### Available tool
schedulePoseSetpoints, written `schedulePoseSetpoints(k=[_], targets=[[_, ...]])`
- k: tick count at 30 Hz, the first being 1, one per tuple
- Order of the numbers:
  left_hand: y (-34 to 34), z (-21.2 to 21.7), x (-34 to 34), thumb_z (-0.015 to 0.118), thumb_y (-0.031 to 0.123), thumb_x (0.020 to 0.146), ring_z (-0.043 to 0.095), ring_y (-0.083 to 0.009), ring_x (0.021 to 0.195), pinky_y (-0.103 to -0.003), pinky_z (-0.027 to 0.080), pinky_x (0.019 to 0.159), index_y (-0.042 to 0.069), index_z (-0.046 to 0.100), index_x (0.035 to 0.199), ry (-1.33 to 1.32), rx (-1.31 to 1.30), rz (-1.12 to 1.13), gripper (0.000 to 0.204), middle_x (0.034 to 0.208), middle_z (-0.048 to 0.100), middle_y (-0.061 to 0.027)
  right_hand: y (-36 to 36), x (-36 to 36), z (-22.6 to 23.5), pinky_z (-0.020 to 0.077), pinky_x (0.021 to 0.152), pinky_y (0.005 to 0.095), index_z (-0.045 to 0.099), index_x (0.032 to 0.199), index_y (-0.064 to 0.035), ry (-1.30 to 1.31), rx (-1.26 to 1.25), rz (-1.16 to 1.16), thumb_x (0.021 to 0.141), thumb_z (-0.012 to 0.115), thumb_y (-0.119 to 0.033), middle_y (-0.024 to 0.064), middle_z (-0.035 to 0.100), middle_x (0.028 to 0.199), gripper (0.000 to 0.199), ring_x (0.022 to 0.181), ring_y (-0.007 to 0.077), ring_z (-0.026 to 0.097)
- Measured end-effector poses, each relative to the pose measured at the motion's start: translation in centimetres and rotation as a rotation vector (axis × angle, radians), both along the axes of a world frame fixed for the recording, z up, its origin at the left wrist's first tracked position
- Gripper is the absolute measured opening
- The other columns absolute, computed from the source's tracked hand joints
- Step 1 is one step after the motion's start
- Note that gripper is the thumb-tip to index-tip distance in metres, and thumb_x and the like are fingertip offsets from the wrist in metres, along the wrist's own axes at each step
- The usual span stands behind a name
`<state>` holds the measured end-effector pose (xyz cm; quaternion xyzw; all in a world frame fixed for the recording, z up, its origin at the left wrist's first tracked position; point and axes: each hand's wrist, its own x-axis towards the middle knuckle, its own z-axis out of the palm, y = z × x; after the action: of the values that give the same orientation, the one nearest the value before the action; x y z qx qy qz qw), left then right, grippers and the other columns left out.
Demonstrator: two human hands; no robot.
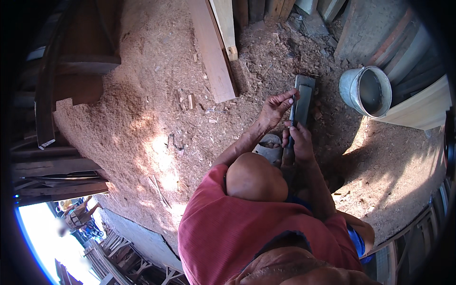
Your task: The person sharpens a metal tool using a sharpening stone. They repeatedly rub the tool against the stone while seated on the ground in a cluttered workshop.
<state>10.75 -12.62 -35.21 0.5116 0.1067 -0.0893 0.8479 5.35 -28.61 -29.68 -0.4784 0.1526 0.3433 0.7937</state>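
A narrow chisel (pixel 293 113) with a dark metal blade and a brown wooden handle lies lengthwise between my hands, its handle end toward my body. My left hand (pixel 274 112) is closed, with thumb and fingertips pinching the far end of the blade. Nearer to me, my right hand (pixel 301 141) wraps its fingers round the chisel's shank, just above the handle. Right beside and partly beneath the blade is a grey, flat rectangular block (pixel 304 97) that looks like a sharpening stone. The blade's very edge is hidden by my left fingers.
My foot (pixel 270 141) rests below my left wrist. To the right a white bucket (pixel 350 90) holds cloudy liquid. Brown planks (pixel 216 61) lie ahead on a floor (pixel 156 95) covered in sawdust and wood chips. Stacked boards (pixel 57 173) line the left; another person (pixel 78 216) is far off lower left.
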Motion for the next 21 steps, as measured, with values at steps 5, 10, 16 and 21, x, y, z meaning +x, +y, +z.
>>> schedulePoseSetpoints(k=[5, 10, 16, 21], targets=[[0.2, -0.5, 0.0, 0.066, 0.005, 0.102, 0.064, -0.0149, 0.123, -0.031, 0.047, 0.11, 0.003, 0.066, 0.137, 0.006, -0.047, 0.007, 0.035, 0.128, 0.073, -0.0099, 0.3, 0.1, 0.1, 0.0512, 0.067, 0.0275, 0.059, 0.125, -0.0037, -0.041, -0.037, 0.01, 0.108, 0.053, -0.022, 0.0039, 0.06, 0.087, 0.026, 0.071, 0.0108, 0.058], [0.3, -1.1, 0.0, 0.067, 0.006, 0.1, 0.062, -0.0193, 0.126, -0.036, 0.045, 0.114, 0.002, 0.066, 0.136, 0.008, -0.089, 0.031, 0.036, 0.132, 0.07, -0.0112, 0.4, 0.3, -0.6, 0.0501, 0.066, 0.0275, 0.057, 0.126, -0.0024, -0.07, -0.079, 0.043, 0.109, 0.051, -0.021, 0.0045, 0.061, 0.087, 0.026, 0.071, 0.011, 0.059], [0.8, -1.3, -0.1, 0.065, 0.007, 0.102, 0.06, -0.0241, 0.131, -0.04, 0.044, 0.116, 0.0, 0.061, 0.141, -0.035, -0.109, -0.006, 0.04, 0.143, 0.063, -0.0152, 0.4, 0.3, -0.8, 0.0516, 0.059, 0.0267, 0.056, 0.119, -0.0012, -0.155, -0.152, 0.069, 0.108, 0.048, -0.014, 0.0047, 0.062, 0.085, 0.018, 0.067, 0.0086, 0.059], [0.9, -1.3, 0.0, 0.065, 0.008, 0.102, 0.056, -0.0263, 0.136, -0.042, 0.04, 0.12, 0.0, 0.061, 0.141, -0.007, -0.082, -0.024, 0.04, 0.143, 0.063, -0.0159, 0.2, 0.5, -0.2, 0.0526, 0.059, 0.0272, 0.056, 0.12, 0.0001, -0.177, -0.171, 0.076, 0.108, 0.048, -0.014, 0.005, 0.063, 0.085, 0.02, 0.068, 0.0087, 0.06]])
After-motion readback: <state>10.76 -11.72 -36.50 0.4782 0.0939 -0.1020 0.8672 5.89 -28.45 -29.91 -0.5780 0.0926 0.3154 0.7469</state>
